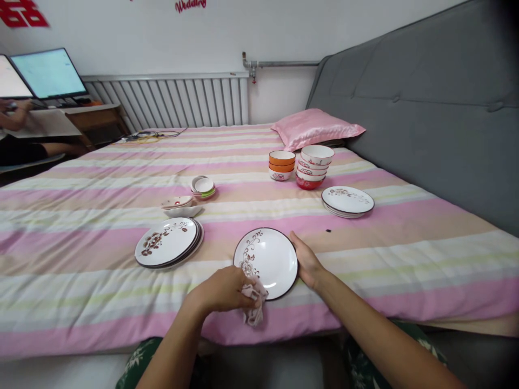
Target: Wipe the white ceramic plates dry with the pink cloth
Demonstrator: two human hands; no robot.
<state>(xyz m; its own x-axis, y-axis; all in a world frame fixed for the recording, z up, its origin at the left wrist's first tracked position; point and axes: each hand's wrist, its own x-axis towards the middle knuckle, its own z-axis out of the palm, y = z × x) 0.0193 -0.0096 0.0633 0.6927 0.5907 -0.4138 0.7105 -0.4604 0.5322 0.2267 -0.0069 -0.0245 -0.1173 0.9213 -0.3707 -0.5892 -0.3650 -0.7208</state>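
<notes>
A white plate with a dark rim and brown flower pattern is in front of me near the bed's front edge. My right hand grips its right rim, with the fingers partly hidden behind it. My left hand is closed on a crumpled pale pink cloth, which touches the plate's lower left rim. To the left lies a stack of similar plates. Another stack of white plates sits to the right.
Small dishes and shallow bowls stand behind the left stack. Orange and white bowls are stacked beside taller bowls, before a pink pillow. A grey headboard borders the right. At far left, a person sits by monitors.
</notes>
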